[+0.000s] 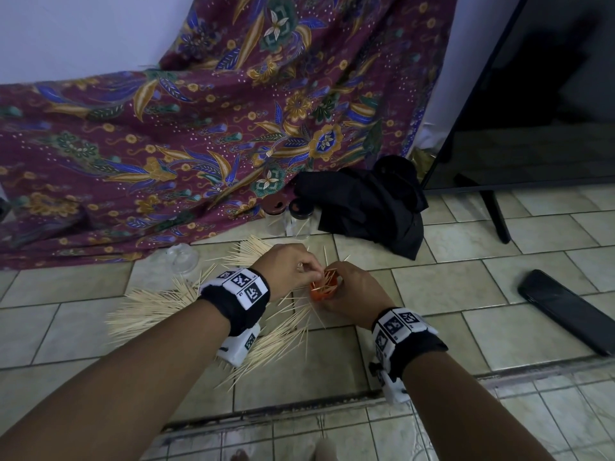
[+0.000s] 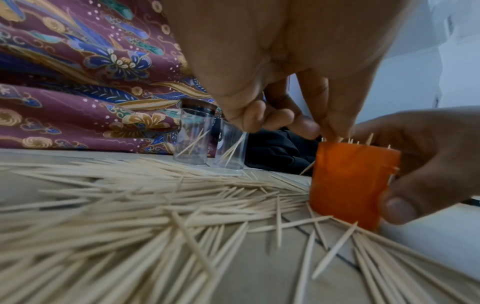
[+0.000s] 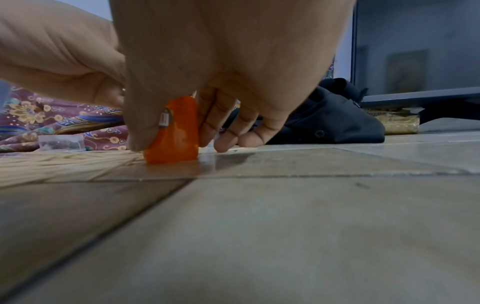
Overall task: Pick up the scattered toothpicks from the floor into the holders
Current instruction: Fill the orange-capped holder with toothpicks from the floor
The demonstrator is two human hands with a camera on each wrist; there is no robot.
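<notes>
The orange holder point(image 2: 353, 185) stands on the floor point(image 3: 285, 226) beside the toothpicks point(image 2: 130, 205). The right hand point(image 1: 352, 291) grips it. The left hand point(image 1: 286, 264) pinches toothpick tips at its mouth.

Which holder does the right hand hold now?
The orange holder: the right hand grips it on the floor. The two clear holders stand apart, untouched, by the patterned cloth.
</notes>
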